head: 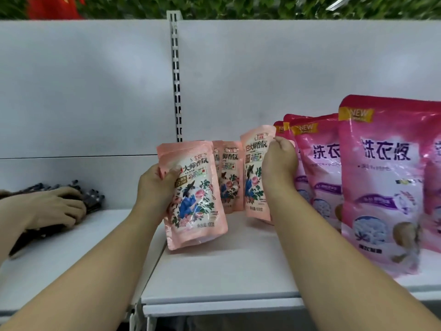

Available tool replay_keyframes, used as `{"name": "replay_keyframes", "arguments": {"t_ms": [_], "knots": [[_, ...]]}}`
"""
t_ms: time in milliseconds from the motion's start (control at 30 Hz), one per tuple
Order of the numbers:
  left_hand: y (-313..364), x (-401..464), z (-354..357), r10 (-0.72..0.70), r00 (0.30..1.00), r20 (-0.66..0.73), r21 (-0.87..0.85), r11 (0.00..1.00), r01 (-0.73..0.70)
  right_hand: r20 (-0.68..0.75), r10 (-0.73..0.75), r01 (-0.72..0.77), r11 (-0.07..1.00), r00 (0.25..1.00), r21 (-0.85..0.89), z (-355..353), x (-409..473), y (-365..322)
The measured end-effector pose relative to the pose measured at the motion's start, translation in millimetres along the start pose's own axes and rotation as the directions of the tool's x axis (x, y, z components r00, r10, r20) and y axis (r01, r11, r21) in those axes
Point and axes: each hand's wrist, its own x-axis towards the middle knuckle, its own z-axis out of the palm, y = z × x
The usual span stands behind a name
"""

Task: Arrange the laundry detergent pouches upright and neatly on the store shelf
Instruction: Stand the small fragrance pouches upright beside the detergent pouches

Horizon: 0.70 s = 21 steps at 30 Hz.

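Note:
My left hand (156,185) grips a stack of pale pink flower-print detergent pouches (195,199) by its left edge, tilted, with the bottom resting on the white shelf (214,278). My right hand (279,163) holds another pale pink pouch (254,173) by its right edge, upright and just above the shelf. Between the two, more of the same pouches (229,173) stand upright near the back panel.
Large magenta pouches (381,182) stand in rows at the right, close to my right hand. On the left shelf section another person's hand (55,206) rests on dark packets (90,197). A slotted upright (176,80) divides the back panel.

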Motion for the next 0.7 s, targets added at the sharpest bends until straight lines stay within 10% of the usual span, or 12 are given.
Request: {"name": "replay_keyframes", "arguments": {"t_ms": [300,700], "knots": [[-2.3,4.3,-5.0,0.024,0.992,-0.12,-0.018,1.0,-0.026,-0.025,-0.072,0.074,0.995,0.997,0.073,4.4,-3.2,2.5],[-2.2,13.0,-15.9,0.106,0.953,-0.284,-0.052,0.991,-0.125,0.369,0.289,-0.261,0.957,0.883,-0.126,16.0,2.9,44.5]]}}
